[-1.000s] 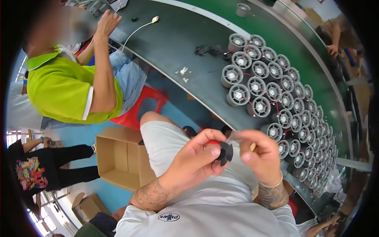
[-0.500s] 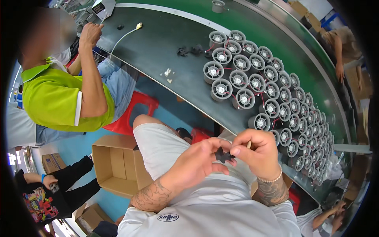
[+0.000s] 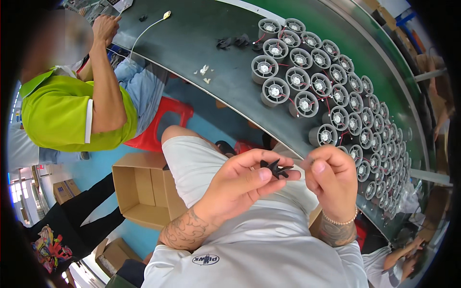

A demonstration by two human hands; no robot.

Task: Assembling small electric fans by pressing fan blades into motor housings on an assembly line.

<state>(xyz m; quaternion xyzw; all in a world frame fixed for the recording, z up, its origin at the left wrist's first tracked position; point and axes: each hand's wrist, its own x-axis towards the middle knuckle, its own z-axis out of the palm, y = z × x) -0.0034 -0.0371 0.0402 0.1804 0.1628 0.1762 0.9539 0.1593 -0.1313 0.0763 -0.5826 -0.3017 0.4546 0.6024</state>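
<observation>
In front of my lap, my left hand (image 3: 240,178) holds a small black fan impeller (image 3: 275,169) with pointed blades, its fingers and thumb around the piece. Just to the right, apart from the impeller, my right hand (image 3: 332,178) has thumb and forefinger pinched together. Whatever lies in that pinch is too small to make out. Beyond my hands on the dark green bench (image 3: 192,38) stand many grey round fan housings (image 3: 306,103), with white centres and thin red wires.
More black impellers (image 3: 234,42) lie on the bench, near white scraps (image 3: 204,70) and a white cable (image 3: 148,32). A person in a green shirt (image 3: 77,115) sits at the left on a red stool (image 3: 175,108). An open cardboard box (image 3: 139,180) stands left of my legs.
My right hand has drawn away from the impeller to the right, and the pale stick-like piece in its pinch no longer shows. My left hand has turned, so the impeller's blades show more fully.
</observation>
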